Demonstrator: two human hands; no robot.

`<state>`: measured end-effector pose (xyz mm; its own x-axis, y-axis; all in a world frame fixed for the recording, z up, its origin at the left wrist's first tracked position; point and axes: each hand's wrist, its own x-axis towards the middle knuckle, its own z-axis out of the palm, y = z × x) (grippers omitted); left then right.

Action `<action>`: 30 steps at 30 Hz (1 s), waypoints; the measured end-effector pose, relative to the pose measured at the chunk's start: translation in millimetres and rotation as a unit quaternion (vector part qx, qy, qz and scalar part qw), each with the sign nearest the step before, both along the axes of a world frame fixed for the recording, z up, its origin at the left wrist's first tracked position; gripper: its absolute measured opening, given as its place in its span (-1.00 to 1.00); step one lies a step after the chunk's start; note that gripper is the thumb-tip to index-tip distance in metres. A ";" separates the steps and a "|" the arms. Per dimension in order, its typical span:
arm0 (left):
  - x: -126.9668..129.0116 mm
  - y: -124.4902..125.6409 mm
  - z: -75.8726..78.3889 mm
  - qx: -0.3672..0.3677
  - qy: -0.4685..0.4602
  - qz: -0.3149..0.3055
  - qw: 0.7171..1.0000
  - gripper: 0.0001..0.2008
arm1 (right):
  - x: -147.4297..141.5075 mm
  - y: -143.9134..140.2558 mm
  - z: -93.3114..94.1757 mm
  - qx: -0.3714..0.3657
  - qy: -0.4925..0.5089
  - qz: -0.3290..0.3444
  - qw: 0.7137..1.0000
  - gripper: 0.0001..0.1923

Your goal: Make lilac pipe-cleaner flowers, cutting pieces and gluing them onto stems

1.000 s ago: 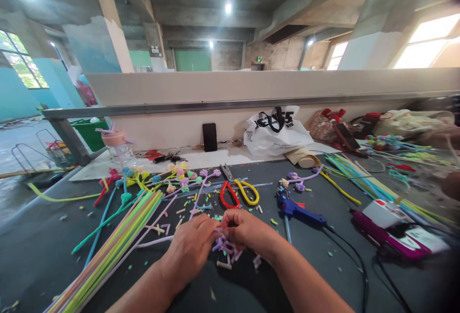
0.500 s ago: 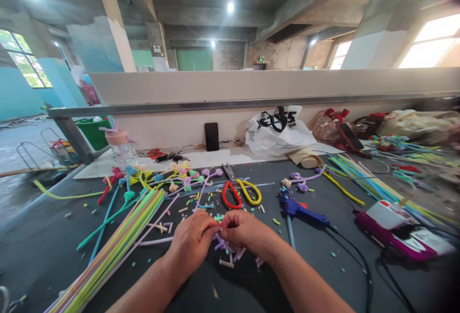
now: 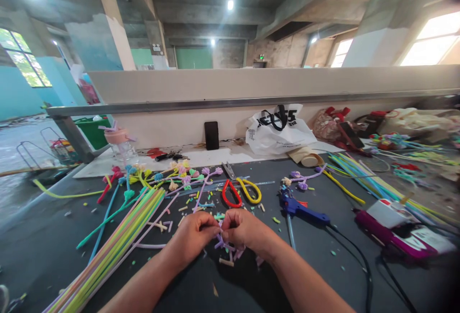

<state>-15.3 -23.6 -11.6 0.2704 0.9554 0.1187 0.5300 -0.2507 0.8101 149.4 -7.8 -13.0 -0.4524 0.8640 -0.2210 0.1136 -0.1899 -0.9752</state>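
Head view: left hand (image 3: 197,234) and right hand (image 3: 246,229) press fingertips (image 3: 216,230) together, handles (image 3: 279,127) partly cover lettering (image 3: 292,115) on white bag (image 3: 273,144)

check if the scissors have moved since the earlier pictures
No. Judged against the black phone, the scissors lie in the same place, nearer the person and slightly right; the whole view has shifted slightly.

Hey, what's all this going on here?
A person is working with fingertips together, left hand and right hand meeting over short purple pieces on a dark tabletop; whatever they pinch is too small to make out. Scissors lie open just beyond. A blue glue gun rests on the right, a bundle of pipe cleaners on the left.
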 end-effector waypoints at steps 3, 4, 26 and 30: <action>-1.1 -1.7 2.2 0.046 0.020 -0.018 0.999 -0.85 | -0.6 0.7 -3.0 0.002 0.016 0.002 1.000 -0.83; -1.6 -2.1 2.4 0.067 0.026 -0.025 0.997 -0.85 | -1.1 1.0 -3.7 0.003 0.021 0.001 1.000 -0.81; -13.6 10.6 -3.1 -0.212 -0.176 0.049 0.960 -0.69 | -13.7 -10.4 -14.9 0.609 -0.402 -0.001 0.684 -0.85; -13.6 9.5 -0.7 -0.236 -0.206 0.040 0.949 -0.70 | -13.4 -10.4 -17.3 0.602 -0.411 0.019 0.684 -0.88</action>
<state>-28.9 -14.0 -12.2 0.2181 0.9440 -0.2477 0.1468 0.2192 0.9646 136.0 -18.2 -30.3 -0.6308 0.6344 0.4468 0.6998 0.7138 -0.0255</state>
